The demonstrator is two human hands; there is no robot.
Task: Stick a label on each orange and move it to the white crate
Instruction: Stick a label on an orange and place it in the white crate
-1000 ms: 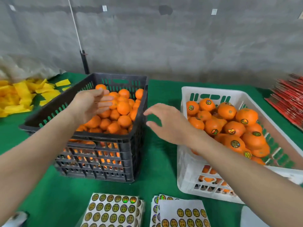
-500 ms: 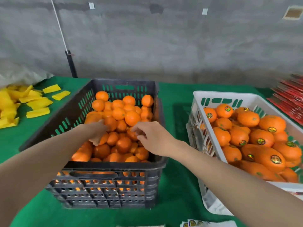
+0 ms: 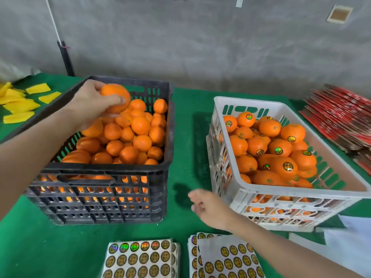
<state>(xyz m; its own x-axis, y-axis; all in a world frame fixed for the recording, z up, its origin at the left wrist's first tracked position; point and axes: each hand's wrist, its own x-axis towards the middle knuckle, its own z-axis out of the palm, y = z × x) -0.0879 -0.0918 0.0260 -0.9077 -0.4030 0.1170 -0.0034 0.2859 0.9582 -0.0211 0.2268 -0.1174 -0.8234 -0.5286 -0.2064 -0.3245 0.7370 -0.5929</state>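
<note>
Since half a second ago both hands have left the fruit pile. The left hand (image 3: 90,103) has risen out of the black crate (image 3: 100,169) with one orange (image 3: 115,95) in it. The right hand (image 3: 208,207) has drawn back to the near side of the table, low over the green cloth (image 3: 186,117) between the two crates.

I record the left grip as firm: fingers and thumb are curled round the orange, which sits above the pile toward the crate's far-left corner. No label shows on its visible face. The right hand carries nothing. Its fingers look loosely spread, though motion blur keeps me from vouching for their exact pose. It lies just beyond the label sheets (image 3: 230,259), which are stacked at the near edge, and does not touch them.

Finding: pick-up is done for this orange; labelling is not. I judge the right hand to be heading for the right-hand stack to peel a label. The white crate (image 3: 301,194) already holds many oranges, most showing round labels. The black crate is well filled, so the job is far from finished.

Risk noted: a label peeled one-handed may fold on itself.
</note>
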